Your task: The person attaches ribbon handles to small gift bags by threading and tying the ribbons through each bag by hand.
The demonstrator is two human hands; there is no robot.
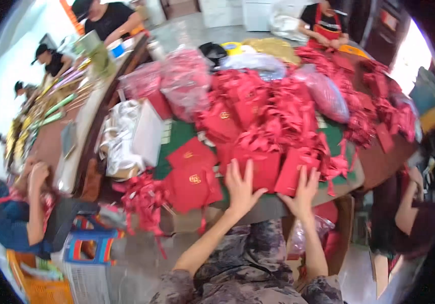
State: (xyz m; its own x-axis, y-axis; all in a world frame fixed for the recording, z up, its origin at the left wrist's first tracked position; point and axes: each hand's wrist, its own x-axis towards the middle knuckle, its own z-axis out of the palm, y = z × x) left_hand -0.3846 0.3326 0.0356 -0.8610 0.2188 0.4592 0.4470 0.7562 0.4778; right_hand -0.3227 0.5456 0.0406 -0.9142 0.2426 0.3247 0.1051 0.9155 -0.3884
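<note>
Green-topped table (181, 133) crowded by ribboned red heap (277, 109) and white box (149, 133), hands (243, 191) splayed atop red pouches (264, 172), nothing clasped.

Both forearms (208, 247) slant up from the lower edge. The left hand (242, 191) and right hand (302, 195) lie palm-down just below centre, fingers (248, 171) outstretched.

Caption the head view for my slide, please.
Bare left hand and bare right hand spread over flat, rectangular red pouches on a green mat, before heaped glossy red ribbons.
</note>
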